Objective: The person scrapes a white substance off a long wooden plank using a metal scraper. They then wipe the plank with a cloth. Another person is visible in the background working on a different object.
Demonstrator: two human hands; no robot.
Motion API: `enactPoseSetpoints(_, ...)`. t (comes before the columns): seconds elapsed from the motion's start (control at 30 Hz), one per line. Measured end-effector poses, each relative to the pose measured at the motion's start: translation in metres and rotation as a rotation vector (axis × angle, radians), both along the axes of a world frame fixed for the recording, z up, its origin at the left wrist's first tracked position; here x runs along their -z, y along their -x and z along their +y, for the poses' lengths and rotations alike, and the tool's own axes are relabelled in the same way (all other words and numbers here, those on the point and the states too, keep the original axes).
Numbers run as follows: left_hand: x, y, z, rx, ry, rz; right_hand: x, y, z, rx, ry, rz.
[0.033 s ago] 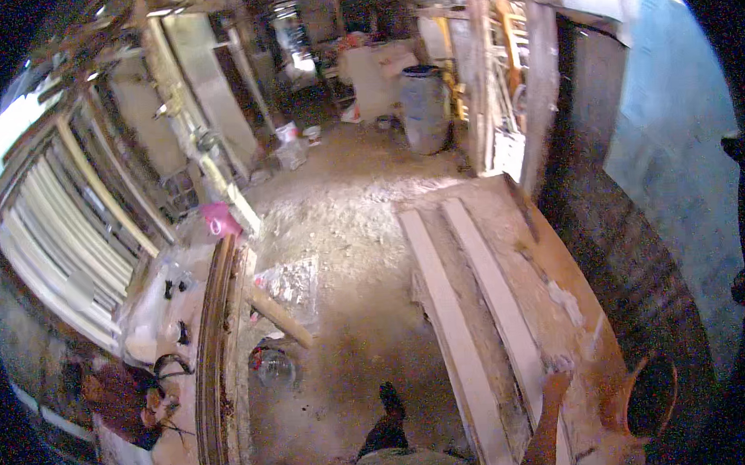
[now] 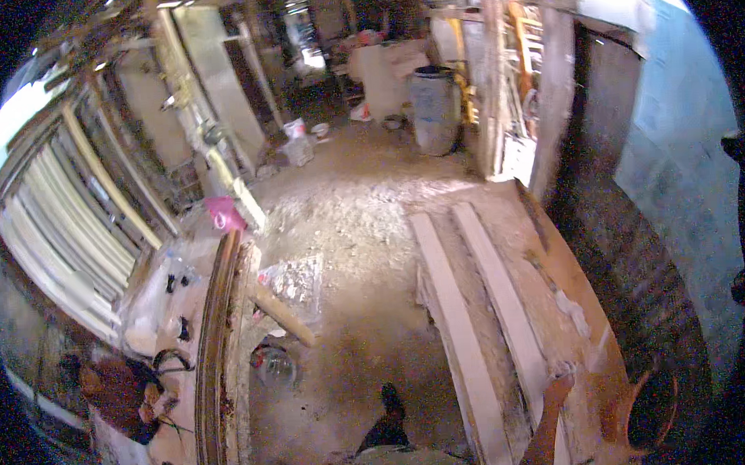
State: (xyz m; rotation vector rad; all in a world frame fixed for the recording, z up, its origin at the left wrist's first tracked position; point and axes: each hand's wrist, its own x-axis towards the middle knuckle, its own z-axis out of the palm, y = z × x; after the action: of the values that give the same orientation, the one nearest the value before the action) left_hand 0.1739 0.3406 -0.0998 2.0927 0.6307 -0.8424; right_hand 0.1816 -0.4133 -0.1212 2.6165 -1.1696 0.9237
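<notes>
Here | right hand (image 2: 562,375) on pale plank (image 2: 509,310), grip unclear | grey barrel (image 2: 435,109) far, contents unseen | left hand unseen

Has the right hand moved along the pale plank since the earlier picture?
No. The right hand sits at the same spot by the pale plank, no shift relative to the blue barrel.

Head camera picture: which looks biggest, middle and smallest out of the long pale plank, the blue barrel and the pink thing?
1. Long pale plank, by far the longest.
2. Blue barrel, though it stands farther from the camera, so it may be bigger than it looks.
3. Pink thing, clearly smallest.
</notes>
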Motion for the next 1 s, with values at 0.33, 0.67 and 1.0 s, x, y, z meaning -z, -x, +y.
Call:
enactPoseSetpoints(0.33,0.003,-0.339,0.035,0.175,0.066,-0.223,-0.095,-0.311,0.047,-0.688,-0.73,-0.662)
enactPoseSetpoints(0.67,0.008,-0.531,0.009,0.243,0.115,-0.173,-0.152,-0.516,0.096,-0.513,-1.119,-0.491)
enactPoseSetpoints(1.0,-0.021,-0.6,0.007,0.301,0.047,-0.051,-0.176,-0.669,0.074,-0.643,-0.275,0.042)
